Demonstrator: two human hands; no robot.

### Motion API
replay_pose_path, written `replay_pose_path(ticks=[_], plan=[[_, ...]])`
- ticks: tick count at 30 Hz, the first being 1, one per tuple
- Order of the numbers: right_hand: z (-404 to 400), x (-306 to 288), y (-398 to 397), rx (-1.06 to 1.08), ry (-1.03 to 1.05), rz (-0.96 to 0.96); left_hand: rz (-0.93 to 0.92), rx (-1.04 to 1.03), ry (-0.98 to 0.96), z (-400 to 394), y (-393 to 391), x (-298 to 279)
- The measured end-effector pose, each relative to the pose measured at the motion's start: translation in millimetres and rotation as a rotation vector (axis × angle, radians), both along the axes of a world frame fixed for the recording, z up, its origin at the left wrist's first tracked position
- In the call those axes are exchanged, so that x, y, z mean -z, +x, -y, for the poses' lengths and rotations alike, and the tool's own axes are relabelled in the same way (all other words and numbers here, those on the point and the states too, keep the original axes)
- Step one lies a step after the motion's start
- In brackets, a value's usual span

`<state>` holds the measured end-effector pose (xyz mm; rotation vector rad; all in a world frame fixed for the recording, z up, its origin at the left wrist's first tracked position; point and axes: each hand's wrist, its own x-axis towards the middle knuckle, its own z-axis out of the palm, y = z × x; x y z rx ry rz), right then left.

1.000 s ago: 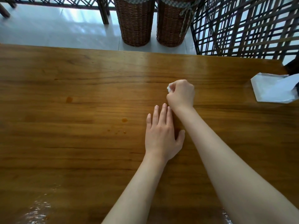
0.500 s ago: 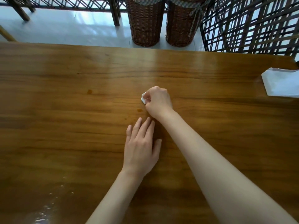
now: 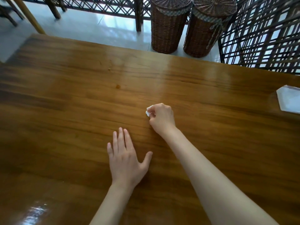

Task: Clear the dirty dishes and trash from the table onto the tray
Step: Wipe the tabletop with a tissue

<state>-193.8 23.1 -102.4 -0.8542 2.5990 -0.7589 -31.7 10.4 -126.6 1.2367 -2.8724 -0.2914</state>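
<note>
Head view: wooden table (image 3: 65, 111) fills most of frame. Right hand (image 3: 161, 118) sits mid-table, fingers curled round a small white wad of tissue (image 3: 148, 111), which pokes out at the knuckles w/ the fist down at the tabletop. Left hand (image 3: 125, 161) lies flat on the wood, fingers straight & together, thumb out, just nearer the person than the right hand, not touching it. Small orange-brown stain (image 3: 118, 86) farther up the table, apart from both hands. White plastic packet (image 3: 290, 101) at right edge. Two wicker baskets (image 3: 168, 25) on floor beyond the table, beside a lattice screen (image 3: 263, 33).
</note>
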Motion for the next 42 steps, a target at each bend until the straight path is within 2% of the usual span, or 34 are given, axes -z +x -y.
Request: replay_pose_path(ticks=[8,10,13,16,24,33,37,40,42], plan=[[5,5,33,-0.19,-0.047,0.01,0.024,0.0,-0.004,0,0,6],[-7,0,23,-0.131,-0.087,-0.032,0.034,0.004,-0.001,0,-1,7],[-32,-5,-4,0.124,-0.161,-0.109,0.074,0.002,-0.005,2,-3,6],[-47,-7,-22,0.267,-0.161,-0.077,0.071,0.002,-0.001,2,-1,7],[-26,-2,-9,0.309,-0.162,-0.063,-0.008,0.062,-0.063,39,-12,-9],[31,-7,14,0.443,-0.182,-0.091,-0.003,0.199,-0.096,130,-8,-11],[64,-3,27,0.483,-0.156,-0.041,-0.016,0.264,-0.108,180,1,-9],[94,-1,42,0.46,-0.12,-0.034,-0.012,0.293,-0.103,210,2,-6],[112,0,51,0.373,-0.082,-0.066,-0.014,0.303,-0.1,226,0,-3]])
